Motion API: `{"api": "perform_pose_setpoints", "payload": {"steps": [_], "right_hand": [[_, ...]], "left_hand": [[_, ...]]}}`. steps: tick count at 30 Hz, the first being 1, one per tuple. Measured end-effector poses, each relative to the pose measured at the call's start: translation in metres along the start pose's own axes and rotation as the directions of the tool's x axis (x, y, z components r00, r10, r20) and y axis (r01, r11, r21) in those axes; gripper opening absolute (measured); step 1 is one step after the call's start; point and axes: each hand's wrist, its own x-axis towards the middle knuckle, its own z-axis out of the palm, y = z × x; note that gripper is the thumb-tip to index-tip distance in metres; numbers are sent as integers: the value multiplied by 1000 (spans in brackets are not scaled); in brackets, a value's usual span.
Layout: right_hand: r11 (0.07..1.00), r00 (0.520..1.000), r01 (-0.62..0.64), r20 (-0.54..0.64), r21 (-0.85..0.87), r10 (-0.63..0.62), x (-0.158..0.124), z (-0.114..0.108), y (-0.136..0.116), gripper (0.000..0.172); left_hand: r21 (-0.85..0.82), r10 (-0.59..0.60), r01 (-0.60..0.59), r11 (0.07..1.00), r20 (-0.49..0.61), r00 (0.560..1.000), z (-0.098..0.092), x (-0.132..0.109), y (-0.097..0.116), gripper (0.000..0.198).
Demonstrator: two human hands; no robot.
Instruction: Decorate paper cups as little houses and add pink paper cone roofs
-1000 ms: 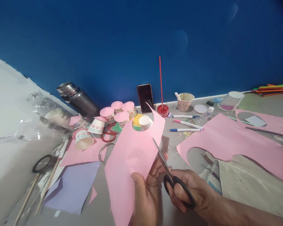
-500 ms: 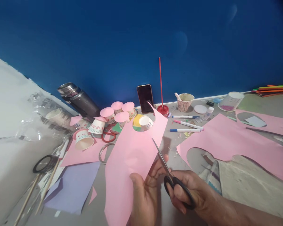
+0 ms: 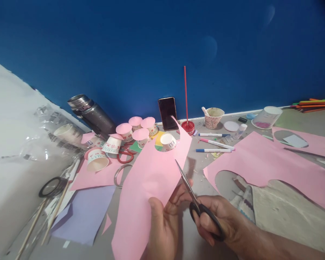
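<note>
My left hand (image 3: 164, 224) grips the lower edge of a pink paper sheet (image 3: 148, 184) and holds it up above the grey table (image 3: 197, 173). The sheet has a round cut-out at its top edge. My right hand (image 3: 219, 220) is closed through the black handles of a pair of scissors (image 3: 195, 202). Their blades point up and left, and the tips meet the sheet's right edge. Behind the sheet stands a cluster of small paper cups (image 3: 135, 130), some capped with pink paper circles.
A large pink sheet with cut-outs (image 3: 262, 162) lies to the right, marker pens (image 3: 215, 144) beside it. A steel flask (image 3: 90, 113), a phone (image 3: 168, 112), a red stick in a red lid (image 3: 186, 97), red scissors (image 3: 124, 155), a tape roll (image 3: 52, 187) and lilac paper (image 3: 83, 213) crowd the left and back.
The pink sheet has turned a little in my left hand, its lower corner swinging left. The scissors stay at its right edge.
</note>
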Motion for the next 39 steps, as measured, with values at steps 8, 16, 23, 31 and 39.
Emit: {"api": "perform_pose_setpoints", "payload": {"steps": [8,16,23,31,39], "right_hand": [[1000,999,-15,-31,13,16,-1,-2,-3,70],[999,1000,-19,-19,-46,18,-1,-3,-7,71],[995,999,-34,-27,-88,32,-1,-4,-10,69],[998,999,-30,-14,-56,30,-2,-4,-10,71],[999,1000,7,-2,-47,-7,-3,-6,-3,68]], "left_hand": [[26,-50,50,998,3,999,-5,-2,0,64],[13,-30,30,999,-27,999,10,3,4,63],[-39,-26,25,999,-14,1000,13,2,6,56],[-35,-26,27,999,23,999,11,3,6,57],[-26,-13,14,1000,26,1000,9,1,7,55]]}}
